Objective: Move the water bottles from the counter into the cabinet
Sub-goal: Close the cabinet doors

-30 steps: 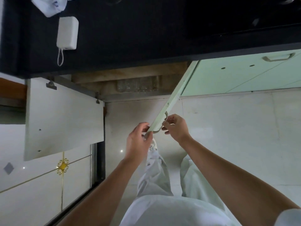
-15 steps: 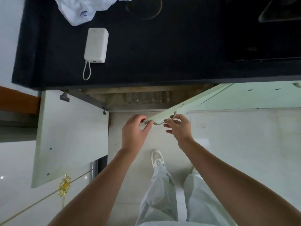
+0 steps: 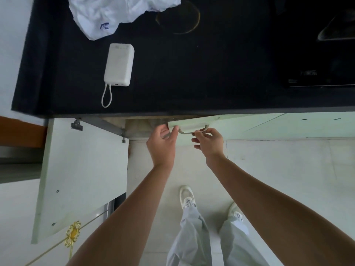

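Observation:
Under the black counter [image 3: 192, 83] the cabinet stands with its left door [image 3: 82, 169] swung wide open. The pale green right door [image 3: 240, 125] is almost against the cabinet front. My left hand [image 3: 163, 144] grips that door's free edge. My right hand [image 3: 209, 141] pinches the curved metal handle [image 3: 192, 131]. In the narrow gap left of the door, clear water bottles [image 3: 155, 122] show only faintly inside the cabinet. No bottles are visible on the counter.
A white power bank [image 3: 119, 64] with a cord loop lies on the counter, below a crumpled white plastic bag [image 3: 115, 14]. A dark cooktop [image 3: 317, 77] sits at the right. The open left door juts out over the tiled floor [image 3: 278, 169] near my feet.
The right door has swung from wide open to nearly closed, both hands moving with it toward the cabinet. The view has lifted, showing more of the counter.

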